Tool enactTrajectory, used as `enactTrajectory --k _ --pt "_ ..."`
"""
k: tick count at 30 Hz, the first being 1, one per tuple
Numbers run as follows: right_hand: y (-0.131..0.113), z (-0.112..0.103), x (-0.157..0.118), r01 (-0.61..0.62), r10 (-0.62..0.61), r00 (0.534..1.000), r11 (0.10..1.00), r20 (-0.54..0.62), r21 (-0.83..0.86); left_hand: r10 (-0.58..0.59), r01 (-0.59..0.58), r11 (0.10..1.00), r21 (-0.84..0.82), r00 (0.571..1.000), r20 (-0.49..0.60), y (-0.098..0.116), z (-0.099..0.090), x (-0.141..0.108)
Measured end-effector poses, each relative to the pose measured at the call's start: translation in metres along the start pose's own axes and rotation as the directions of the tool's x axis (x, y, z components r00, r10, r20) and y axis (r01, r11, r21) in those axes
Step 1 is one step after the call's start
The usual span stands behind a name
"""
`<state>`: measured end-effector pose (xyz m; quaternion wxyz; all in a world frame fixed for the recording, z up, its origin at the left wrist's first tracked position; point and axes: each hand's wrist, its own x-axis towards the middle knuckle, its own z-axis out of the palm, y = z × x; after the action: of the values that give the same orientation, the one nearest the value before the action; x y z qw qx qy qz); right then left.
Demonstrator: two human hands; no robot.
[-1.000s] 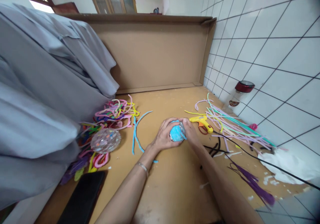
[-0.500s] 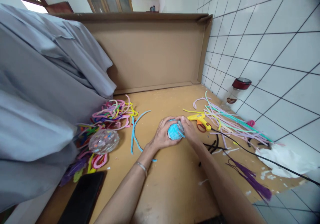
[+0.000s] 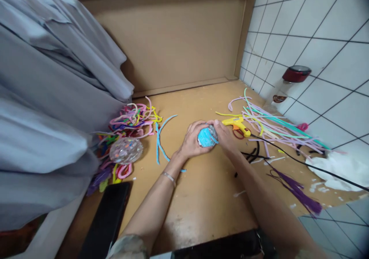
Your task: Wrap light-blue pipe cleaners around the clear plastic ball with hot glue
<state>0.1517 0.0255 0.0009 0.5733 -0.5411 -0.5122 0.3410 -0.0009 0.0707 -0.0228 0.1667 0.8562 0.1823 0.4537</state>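
Note:
A round object partly covered in light blue pipe cleaner (image 3: 206,137) is held between my two hands above the table (image 3: 190,205). My left hand (image 3: 191,139) wraps round its left side, with fingers over the top and the thumb below. Closed against its right side is my right hand (image 3: 224,134); a clear, greyish part of the ball shows there. A short blue end sticks out at the lower right of the ball. The yellow glue gun (image 3: 238,125) lies just right of my right hand. Loose light blue pipe cleaners (image 3: 161,146) lie to the left.
Colourful pipe cleaners (image 3: 138,114) and a clear faceted ball (image 3: 126,151) are at left, above a black phone (image 3: 106,216). At right are lilac and green pipe cleaners (image 3: 276,124), a lidded jar (image 3: 288,84), a black cord, a purple tassel (image 3: 300,193) and white tissue (image 3: 337,170).
The camera view has tilted downward and shifted, so the table items appear higher and further right. My hands keep their hold on the blue-covered ball, with little visible change.

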Motion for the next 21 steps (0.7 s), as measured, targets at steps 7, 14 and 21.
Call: enactTrajectory --k 7,14,21 --pt "0.0014 0.001 0.0004 0.004 -0.004 1.0 1.0 0.007 0.018 -0.01 0.01 1.0 0.01 1.0 0.003 -0.0002 -0.0004 -0.0002" --pt "0.0007 -0.0004 0.0002 -0.019 0.019 1.0 0.998 0.0 0.057 -0.062 0.062 0.998 0.0 0.998 0.018 -0.0015 0.0007 -0.0029" --pt "0.002 -0.006 0.0043 -0.012 0.01 1.0 0.993 0.017 0.115 -0.113 0.112 0.993 0.028 0.993 0.044 0.0031 -0.0012 -0.0002"
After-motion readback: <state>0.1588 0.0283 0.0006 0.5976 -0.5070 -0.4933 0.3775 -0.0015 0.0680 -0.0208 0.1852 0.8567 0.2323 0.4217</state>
